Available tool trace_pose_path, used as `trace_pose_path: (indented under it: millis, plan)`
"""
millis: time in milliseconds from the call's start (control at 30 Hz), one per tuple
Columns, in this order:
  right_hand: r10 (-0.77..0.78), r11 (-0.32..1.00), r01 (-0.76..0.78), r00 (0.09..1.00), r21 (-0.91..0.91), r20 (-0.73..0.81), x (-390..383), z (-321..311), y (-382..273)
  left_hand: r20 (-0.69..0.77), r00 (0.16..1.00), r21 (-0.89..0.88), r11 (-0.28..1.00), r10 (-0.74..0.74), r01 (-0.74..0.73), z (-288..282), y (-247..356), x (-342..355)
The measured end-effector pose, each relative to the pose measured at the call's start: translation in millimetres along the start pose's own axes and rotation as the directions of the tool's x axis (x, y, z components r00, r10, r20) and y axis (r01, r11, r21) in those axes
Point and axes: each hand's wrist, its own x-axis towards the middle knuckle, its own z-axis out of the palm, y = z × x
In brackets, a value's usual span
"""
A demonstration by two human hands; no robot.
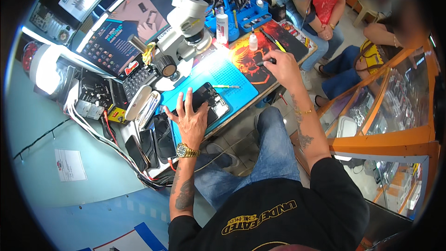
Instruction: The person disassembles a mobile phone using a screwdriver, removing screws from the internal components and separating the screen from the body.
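Note:
An opened smartphone (214,102) lies on the blue work mat (244,90), its inner parts bare at the end away from me. My left hand (191,120) rests on it with the fingers spread, thumb and fingertips pressing its near part. Farther right, over the dark mat with a fiery print (253,67), my right hand (284,69) is closed in a pinch. A short dark tool (269,60) sticks out of its fingertips; its exact kind is hidden. A thin green-handled tool (225,86) lies just beyond the phone.
A white microscope (188,18) rises behind the mat, beside a laptop (116,42). A white bottle (222,27), a small dropper bottle (253,42) and a blue organizer (248,21) stand at the back. Several phones (163,135) lie left. People sit at the right near a glass display case (395,97).

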Motion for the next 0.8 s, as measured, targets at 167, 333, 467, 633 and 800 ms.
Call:
trace_pose_path:
  millis: [167,333,467,633,800]
  plan:
    - [-0.011,0.999,0.004,0.984,0.042,0.179,23,9,-3,0.023,1.000,-0.003,1.000,-0.002,0.002,-1,1,0]
    - [-0.152,0.988,0.153,0.988,-0.030,0.013,30,36,1,-0.008,1.000,0.039,0.999,-0.019,0.019,-1,1,-4]
    - [0.009,0.983,-0.033,0.991,0.180,0.133,27,41,-4,0.020,1.000,0.012,1.000,0.005,-0.005,2,1,1]
    - [-0.199,0.974,0.219,0.950,-0.060,0.239,21,86,-28,0.018,1.000,0.013,1.000,-0.005,0.005,-2,0,0]
    - [0.010,0.923,0.232,0.784,-0.308,0.621,36,99,-67,0.015,1.000,0.008,1.000,-0.004,0.004,-1,-1,0]
